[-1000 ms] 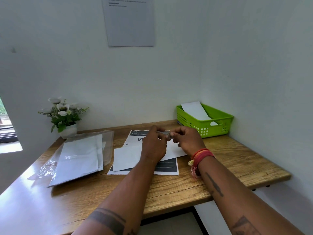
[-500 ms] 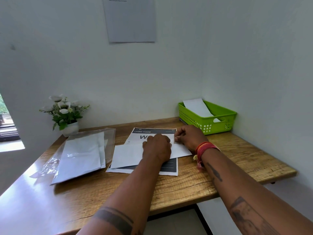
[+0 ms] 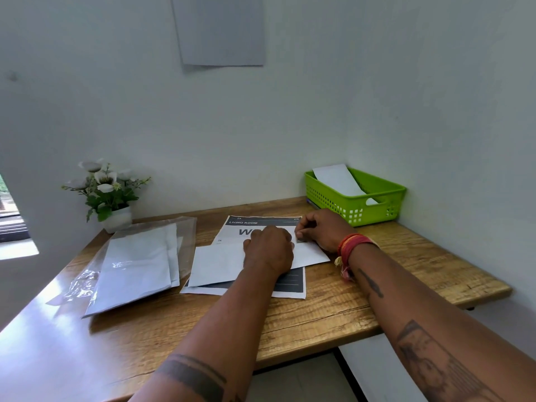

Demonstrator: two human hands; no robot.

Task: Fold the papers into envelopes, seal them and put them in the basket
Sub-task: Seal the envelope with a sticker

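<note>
Sealing looks to be the step in hand — the left hand [image 3: 268,250] presses the folded envelope [image 3: 220,264] flat on the surface [image 3: 333,311], its fingers curled, while the right hand [image 3: 324,229] pinches at its far edge. Next — carry it to the green basket [image 3: 355,211], well apart.

Looks like a small home desk nook. Wooden desktop [image 3: 333,309] fitted into a corner of plain white walls [image 3: 435,111], potted artificial flowers [image 3: 106,192] by a window edge, a sheet [image 3: 220,30] pinned up, a form [image 3: 262,222] headed "LIVING ROOM".

Green basket [image 3: 377,210], white envelope [image 3: 220,264], brown table [image 3: 406,265].
</note>
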